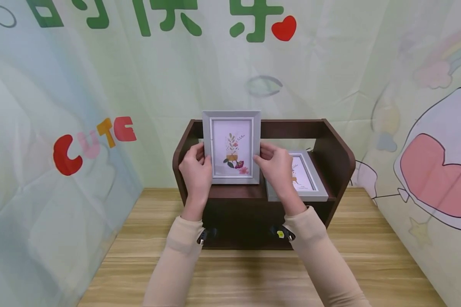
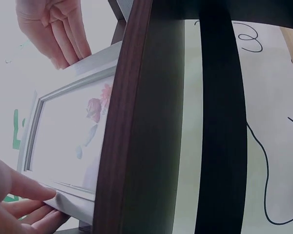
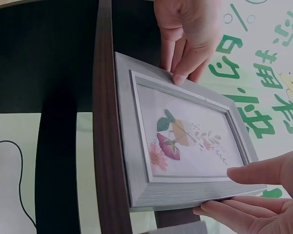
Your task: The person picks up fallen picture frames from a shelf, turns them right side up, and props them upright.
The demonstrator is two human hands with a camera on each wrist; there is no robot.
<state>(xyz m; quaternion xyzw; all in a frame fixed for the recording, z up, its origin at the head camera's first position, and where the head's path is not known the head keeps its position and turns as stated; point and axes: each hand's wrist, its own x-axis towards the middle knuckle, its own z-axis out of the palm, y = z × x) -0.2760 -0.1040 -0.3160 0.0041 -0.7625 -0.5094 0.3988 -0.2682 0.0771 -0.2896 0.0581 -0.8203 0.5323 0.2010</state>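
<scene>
A grey picture frame (image 1: 232, 147) with a pressed-flower print stands upright on the top shelf of a dark brown wooden rack (image 1: 338, 157). My left hand (image 1: 195, 169) grips the frame's left edge, thumb on the front. My right hand (image 1: 277, 166) grips its right edge the same way. In the left wrist view the frame (image 2: 71, 141) shows behind the shelf edge, with my left hand (image 2: 14, 204) low and the other hand's fingers (image 2: 63, 46) at the far side. The right wrist view shows the frame (image 3: 185, 141) resting on the shelf, my right hand (image 3: 263, 195) on one side.
A second grey frame (image 1: 303, 177) lies tilted on the shelf right of the first, partly behind my right hand. The rack stands on a light wooden table (image 1: 253, 273) against a printed fabric backdrop (image 1: 80, 106). A thin black cable (image 2: 261, 161) runs behind the rack.
</scene>
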